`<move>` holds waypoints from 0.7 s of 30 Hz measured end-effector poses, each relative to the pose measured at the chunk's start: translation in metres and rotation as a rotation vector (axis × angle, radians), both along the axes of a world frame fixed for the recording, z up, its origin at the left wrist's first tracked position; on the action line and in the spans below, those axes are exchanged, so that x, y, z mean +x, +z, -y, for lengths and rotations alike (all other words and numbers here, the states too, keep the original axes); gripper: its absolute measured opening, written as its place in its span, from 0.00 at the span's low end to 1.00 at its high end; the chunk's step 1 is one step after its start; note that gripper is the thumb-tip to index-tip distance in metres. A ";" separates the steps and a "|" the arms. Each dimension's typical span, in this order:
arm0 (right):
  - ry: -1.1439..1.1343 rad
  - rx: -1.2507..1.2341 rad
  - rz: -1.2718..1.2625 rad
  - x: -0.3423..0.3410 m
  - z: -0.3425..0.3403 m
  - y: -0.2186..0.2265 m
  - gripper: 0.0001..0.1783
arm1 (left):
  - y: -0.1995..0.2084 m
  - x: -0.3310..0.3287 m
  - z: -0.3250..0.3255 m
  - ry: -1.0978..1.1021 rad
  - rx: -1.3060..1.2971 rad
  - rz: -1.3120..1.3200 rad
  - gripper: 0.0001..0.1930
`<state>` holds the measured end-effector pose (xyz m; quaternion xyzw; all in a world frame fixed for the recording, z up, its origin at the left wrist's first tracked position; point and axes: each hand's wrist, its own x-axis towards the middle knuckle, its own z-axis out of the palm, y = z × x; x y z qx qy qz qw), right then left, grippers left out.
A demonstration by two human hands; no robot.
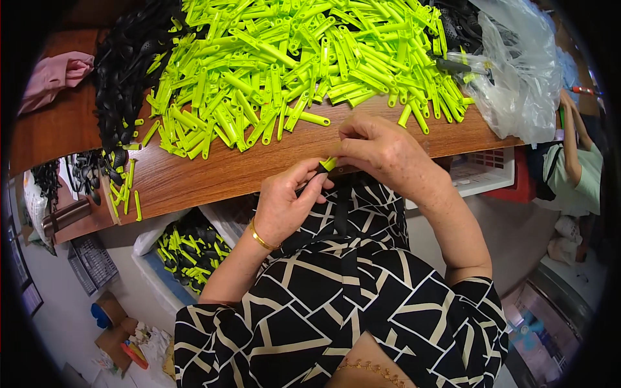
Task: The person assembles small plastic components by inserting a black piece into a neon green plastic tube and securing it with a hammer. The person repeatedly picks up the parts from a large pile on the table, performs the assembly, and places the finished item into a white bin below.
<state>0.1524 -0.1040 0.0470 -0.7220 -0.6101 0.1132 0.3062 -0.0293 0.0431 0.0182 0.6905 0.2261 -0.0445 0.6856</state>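
Just off the table's front edge, my left hand [283, 202] is closed around a small black and lime-green plastic piece [328, 165], its green end pointing up and to the right. The thumb and fingers of my right hand [383, 154] pinch together at that green end. Most of the black part is hidden in my left fingers. Beyond my hands a large heap of lime-green plastic handles [272, 71] covers the tabletop; each is slim, and many show a hole at one end.
Black plastic parts [123, 84] pile along the table's [213, 178] left side. At right lies a clear plastic bag [517, 84]. Below left, a lined bin [155, 278] holds black and green pieces. A pink cloth [55, 81] is far left. Another person's arm [570, 139] shows at far right.
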 end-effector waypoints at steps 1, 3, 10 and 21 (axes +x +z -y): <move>-0.035 -0.008 -0.008 -0.006 0.001 -0.002 0.16 | -0.002 -0.003 0.001 -0.011 -0.022 -0.004 0.15; -0.051 -0.050 0.046 -0.014 0.005 -0.004 0.16 | -0.007 -0.010 0.002 -0.035 -0.098 -0.034 0.15; -0.014 -0.160 0.273 -0.029 0.002 -0.008 0.13 | -0.035 -0.032 0.017 0.044 -0.394 -0.101 0.15; -0.081 0.088 0.152 -0.022 0.013 -0.035 0.16 | -0.039 -0.024 0.037 0.287 -0.639 -0.199 0.16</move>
